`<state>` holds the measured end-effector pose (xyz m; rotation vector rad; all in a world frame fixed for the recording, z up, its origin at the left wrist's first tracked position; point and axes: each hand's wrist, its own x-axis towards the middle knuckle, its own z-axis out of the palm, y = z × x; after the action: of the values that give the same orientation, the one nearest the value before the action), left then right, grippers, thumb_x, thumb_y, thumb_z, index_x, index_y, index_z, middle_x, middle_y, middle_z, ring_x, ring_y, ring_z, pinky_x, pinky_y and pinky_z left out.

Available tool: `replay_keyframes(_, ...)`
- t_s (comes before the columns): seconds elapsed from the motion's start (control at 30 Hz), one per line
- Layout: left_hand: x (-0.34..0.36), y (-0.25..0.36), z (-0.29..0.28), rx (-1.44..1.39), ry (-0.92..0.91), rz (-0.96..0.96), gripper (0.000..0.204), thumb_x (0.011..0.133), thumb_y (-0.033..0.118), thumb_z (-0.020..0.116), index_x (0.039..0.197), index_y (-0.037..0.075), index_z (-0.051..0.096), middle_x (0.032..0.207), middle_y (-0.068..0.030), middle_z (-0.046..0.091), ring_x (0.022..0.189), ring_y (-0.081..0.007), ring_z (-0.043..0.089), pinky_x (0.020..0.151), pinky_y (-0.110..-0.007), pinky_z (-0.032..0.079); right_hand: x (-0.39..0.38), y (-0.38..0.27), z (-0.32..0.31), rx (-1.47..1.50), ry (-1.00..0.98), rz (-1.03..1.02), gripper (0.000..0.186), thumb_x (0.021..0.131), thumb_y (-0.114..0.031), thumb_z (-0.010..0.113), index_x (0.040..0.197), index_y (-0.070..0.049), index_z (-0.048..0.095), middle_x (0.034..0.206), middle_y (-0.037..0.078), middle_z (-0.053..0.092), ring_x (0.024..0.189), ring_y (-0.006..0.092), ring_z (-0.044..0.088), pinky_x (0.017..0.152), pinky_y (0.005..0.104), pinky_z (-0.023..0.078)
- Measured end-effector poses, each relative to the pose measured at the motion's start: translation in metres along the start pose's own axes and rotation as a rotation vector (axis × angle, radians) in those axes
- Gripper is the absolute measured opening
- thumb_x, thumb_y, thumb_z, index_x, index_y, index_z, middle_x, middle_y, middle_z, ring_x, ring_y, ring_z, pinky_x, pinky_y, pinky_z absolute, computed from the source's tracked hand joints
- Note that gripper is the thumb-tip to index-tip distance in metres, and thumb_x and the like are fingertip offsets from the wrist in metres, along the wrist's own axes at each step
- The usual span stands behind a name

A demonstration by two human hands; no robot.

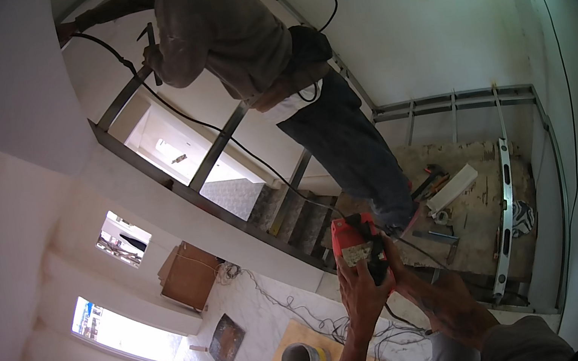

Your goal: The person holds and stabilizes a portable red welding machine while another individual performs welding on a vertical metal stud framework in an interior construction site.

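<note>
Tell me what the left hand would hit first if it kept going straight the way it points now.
The left hand points up and already grips the red power tool. Beyond that, the first thing in line looks like the co-worker's shoe on the wooden platform, though depth is unclear.

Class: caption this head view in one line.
Both hands hold a red power tool below a co-worker standing on a platform.

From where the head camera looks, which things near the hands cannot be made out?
- Red power tool: its lower part and working end are hidden by the left hand and right hand.
- Right hand: mostly covered by the tool and the left hand; its grip is unclear.
- Small tools on the wooden platform: too small to identify.
- Co-worker: head cut off by the top edge.
</note>
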<state>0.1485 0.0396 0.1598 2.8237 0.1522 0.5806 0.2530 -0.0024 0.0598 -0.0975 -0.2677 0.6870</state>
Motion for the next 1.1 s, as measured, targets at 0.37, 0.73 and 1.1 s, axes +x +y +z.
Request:
replay_keyframes(0.37,0.001,0.001,0.002,0.005,-0.005,0.01,0.061,0.077,0.039,0.075,0.117,-0.002,0.054,0.144,-0.0383,0.029,0.13,-0.0529,0.038,0.1,-0.056,0.041,0.003,-0.003,-0.009,-0.013,-0.063,0.025,0.077,0.098,-0.064,0.022,0.148,-0.008,0.039,0.14,0.018,0.052,0.123,0.0325,0.057,0.106,0.0457,0.048)
replay_keyframes(0.73,0.0,0.001,0.003,0.005,0.001,0.011,0.06,0.076,0.037,0.075,0.116,-0.001,0.054,0.143,-0.0386,0.03,0.128,-0.0534,0.041,0.098,-0.055,0.043,0.002,-0.001,-0.013,0.017,-0.004,0.03,0.077,0.097,-0.066,0.025,0.14,-0.005,0.047,0.128,0.018,0.061,0.111,0.0318,0.064,0.098,0.0444,0.053)
replay_keyframes(1.1,0.0,0.0,0.002,0.002,-0.002,0.001,0.061,0.074,0.038,0.075,0.117,-0.001,0.054,0.144,-0.0369,0.029,0.13,-0.0525,0.038,0.1,-0.055,0.042,0.001,0.002,-0.012,-0.033,0.071,-0.037,0.077,0.097,-0.066,0.031,0.131,-0.001,0.053,0.115,0.018,0.067,0.098,0.0302,0.069,0.088,0.0414,0.058)
